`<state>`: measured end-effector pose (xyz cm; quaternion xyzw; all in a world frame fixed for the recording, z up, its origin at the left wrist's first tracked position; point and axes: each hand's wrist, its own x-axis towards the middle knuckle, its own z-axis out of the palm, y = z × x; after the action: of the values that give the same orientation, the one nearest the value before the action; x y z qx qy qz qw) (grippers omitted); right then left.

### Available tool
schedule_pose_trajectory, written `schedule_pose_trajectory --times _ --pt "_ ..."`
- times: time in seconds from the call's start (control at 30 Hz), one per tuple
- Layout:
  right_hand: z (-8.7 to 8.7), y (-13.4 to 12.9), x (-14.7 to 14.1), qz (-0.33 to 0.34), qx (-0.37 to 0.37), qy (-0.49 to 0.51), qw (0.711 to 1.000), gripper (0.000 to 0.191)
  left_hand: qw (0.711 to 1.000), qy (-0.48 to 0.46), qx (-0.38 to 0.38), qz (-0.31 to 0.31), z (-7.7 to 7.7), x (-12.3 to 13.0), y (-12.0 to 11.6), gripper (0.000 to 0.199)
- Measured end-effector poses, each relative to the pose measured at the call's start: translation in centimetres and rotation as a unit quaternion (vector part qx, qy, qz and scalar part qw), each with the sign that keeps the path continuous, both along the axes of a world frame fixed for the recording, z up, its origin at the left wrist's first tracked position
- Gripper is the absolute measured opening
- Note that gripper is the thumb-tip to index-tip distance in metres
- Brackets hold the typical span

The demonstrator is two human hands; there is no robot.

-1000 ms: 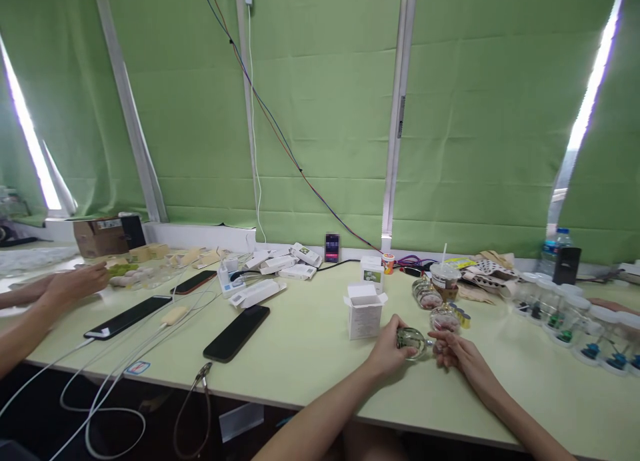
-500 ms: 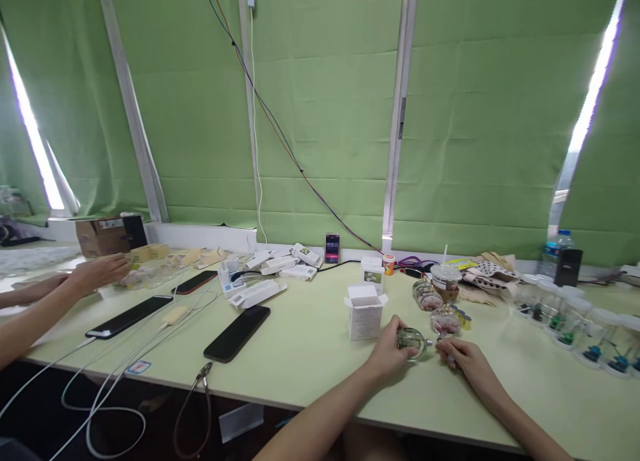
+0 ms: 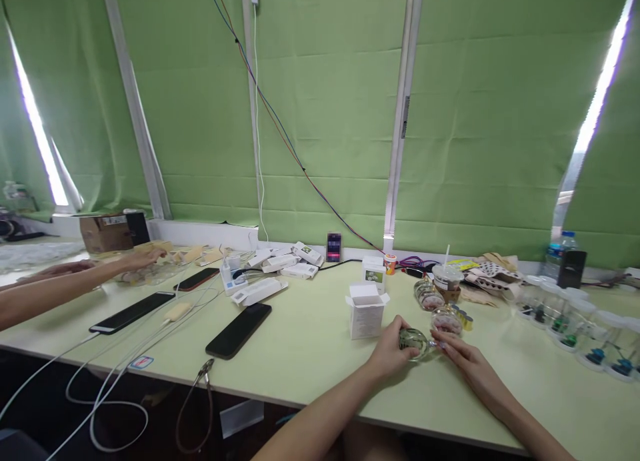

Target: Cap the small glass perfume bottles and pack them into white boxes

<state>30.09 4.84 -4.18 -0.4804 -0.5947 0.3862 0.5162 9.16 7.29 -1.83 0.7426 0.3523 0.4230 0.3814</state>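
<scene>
My left hand (image 3: pixel 393 349) is closed around a small round glass bottle (image 3: pixel 413 341) with greenish contents, which lies on its side just above the table. Its narrow silvery neck (image 3: pixel 433 343) points right. At that neck, the fingers of my right hand (image 3: pixel 463 361) are pressed together on the tip; whatever else they may hold is too small to make out. Behind my left hand stands an open white box (image 3: pixel 367 312) with its flaps up. Two similar round glass pieces with pinkish contents, a nearer one (image 3: pixel 447 321) and a farther one (image 3: pixel 428 294), lie beyond my right hand.
Clear cylinders (image 3: pixel 595 337) with blue and green flowers line the right side. A lidded cup with a straw (image 3: pixel 447 275) stands behind the glass pieces. A black phone (image 3: pixel 239 331), cables and white cartons (image 3: pixel 260 291) lie leftward. At far left a co-worker's hand (image 3: pixel 147 255) reaches over packaging.
My right hand has moved left and its fingers now meet the bottle's neck. My left hand keeps its hold. The co-worker's hand has moved right.
</scene>
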Motion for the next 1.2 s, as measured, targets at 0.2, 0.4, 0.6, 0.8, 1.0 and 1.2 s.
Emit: schedule_pose_trajectory --times 0.2,0.4,0.6,0.8,1.0,1.2 --pt "0.99 -0.67 -0.43 -0.007 -0.034 -0.014 0.999 0.049 1.0 0.003 0.004 -0.008 -0.38 0.0 0.24 0.031" --pt "0.99 -0.55 -0.41 -0.036 -0.012 -0.001 0.999 0.043 1.0 0.026 0.009 -0.005 -0.37 0.03 0.27 0.031" --pt "0.54 -0.13 -0.16 -0.003 -0.034 0.016 0.999 0.038 0.999 0.028 0.029 0.001 -0.64 0.02 0.4 0.033" --pt "0.48 -0.08 -0.28 -0.002 -0.052 0.046 0.998 0.035 0.998 0.047 0.04 0.004 -0.67 0.07 0.3 0.033" --pt "0.59 -0.12 -0.34 -0.009 -0.051 0.024 0.998 0.034 0.995 0.071 0.063 0.008 -0.54 0.06 -0.03 0.03" --pt "1.13 -0.66 -0.74 -0.036 -0.018 -0.042 0.998 0.037 0.993 0.091 0.072 -0.004 -0.52 -0.16 -0.36 0.029"
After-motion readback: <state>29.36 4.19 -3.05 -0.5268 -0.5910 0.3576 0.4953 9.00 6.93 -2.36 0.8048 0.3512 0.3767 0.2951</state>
